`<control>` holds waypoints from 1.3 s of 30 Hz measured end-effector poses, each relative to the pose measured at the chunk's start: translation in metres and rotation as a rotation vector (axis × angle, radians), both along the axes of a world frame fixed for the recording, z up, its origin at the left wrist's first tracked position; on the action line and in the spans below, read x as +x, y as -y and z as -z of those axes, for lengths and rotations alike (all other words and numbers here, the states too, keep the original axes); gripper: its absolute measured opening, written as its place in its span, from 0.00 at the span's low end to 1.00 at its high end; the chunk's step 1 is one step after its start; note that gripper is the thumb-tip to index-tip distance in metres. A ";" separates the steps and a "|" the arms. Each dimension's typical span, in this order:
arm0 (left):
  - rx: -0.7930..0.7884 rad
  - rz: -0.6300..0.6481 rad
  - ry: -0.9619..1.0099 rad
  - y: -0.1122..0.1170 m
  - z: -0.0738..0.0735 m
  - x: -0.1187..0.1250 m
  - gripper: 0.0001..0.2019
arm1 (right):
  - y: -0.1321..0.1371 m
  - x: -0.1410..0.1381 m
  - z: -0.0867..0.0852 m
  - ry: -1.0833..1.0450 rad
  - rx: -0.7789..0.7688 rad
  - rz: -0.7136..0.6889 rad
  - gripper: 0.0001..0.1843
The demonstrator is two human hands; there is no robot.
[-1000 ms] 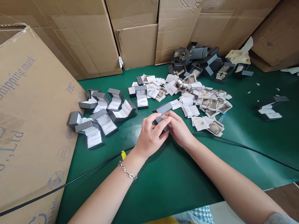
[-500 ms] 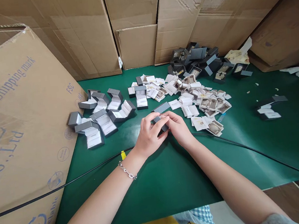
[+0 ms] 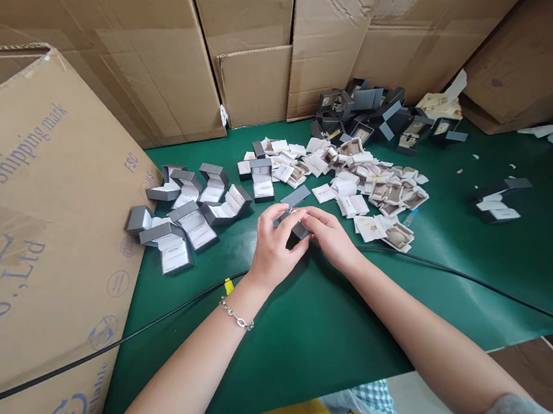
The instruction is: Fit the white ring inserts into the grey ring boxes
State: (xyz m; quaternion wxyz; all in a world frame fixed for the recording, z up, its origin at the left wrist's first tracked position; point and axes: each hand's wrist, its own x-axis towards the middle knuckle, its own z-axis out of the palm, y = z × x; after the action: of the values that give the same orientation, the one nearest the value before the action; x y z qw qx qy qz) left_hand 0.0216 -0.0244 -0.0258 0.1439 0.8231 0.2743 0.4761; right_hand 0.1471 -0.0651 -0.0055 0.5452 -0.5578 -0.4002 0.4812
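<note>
Near the middle of the green table, a small dark grey jewellery box [image 3: 299, 229] is held between both hands. My left hand [image 3: 277, 244] has its fingers curled round the box's left side. The fingers of my right hand [image 3: 327, 234] pinch its right edge, close to the left fingertips. Most of the box is hidden by the fingers, so its inside does not show. A flat grey strip [image 3: 297, 196], perhaps the box's lid, shows just beyond the fingers. Left of the hands stand several open grey boxes with white linings, one of them a box [image 3: 193, 225].
White inserts and paper pieces [image 3: 353, 177] lie heaped beyond my right hand. Dark boxes [image 3: 370, 111] are piled at the back. A lone open box [image 3: 500, 200] lies at the right. A black cable [image 3: 168, 309] crosses the table. Cardboard cartons [image 3: 99, 155] wall the left and back.
Both hands stay in place on the box, with the fingers shifting slightly. The grey strip beyond them has tilted a little. The other things have not moved.
</note>
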 end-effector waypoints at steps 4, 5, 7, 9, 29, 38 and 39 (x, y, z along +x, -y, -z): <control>-0.010 -0.001 0.000 -0.001 0.001 0.000 0.20 | -0.001 0.000 0.003 0.093 0.056 0.015 0.16; -0.004 -0.001 0.004 -0.002 0.002 0.001 0.20 | -0.001 -0.001 0.003 0.116 0.072 0.017 0.16; 0.018 -0.005 0.007 -0.003 0.002 0.001 0.19 | -0.001 -0.001 0.003 0.161 0.092 0.022 0.16; 0.045 -0.012 -0.005 -0.003 0.002 0.001 0.19 | -0.001 -0.001 0.003 0.201 0.094 0.033 0.17; -0.053 0.000 -0.075 -0.004 0.004 0.000 0.16 | -0.001 0.005 0.002 0.328 -0.006 0.020 0.16; -0.082 0.017 -0.068 -0.005 0.006 0.000 0.21 | 0.000 0.008 0.000 0.319 -0.001 -0.025 0.19; -0.073 0.014 -0.065 -0.004 0.006 0.000 0.21 | 0.001 0.008 0.000 0.311 0.001 -0.026 0.19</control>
State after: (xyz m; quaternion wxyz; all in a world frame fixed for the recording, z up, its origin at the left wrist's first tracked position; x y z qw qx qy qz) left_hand 0.0214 -0.0199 -0.0316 0.1679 0.8342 0.2902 0.4378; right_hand 0.1548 -0.0656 -0.0053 0.4706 -0.6203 -0.4871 0.3956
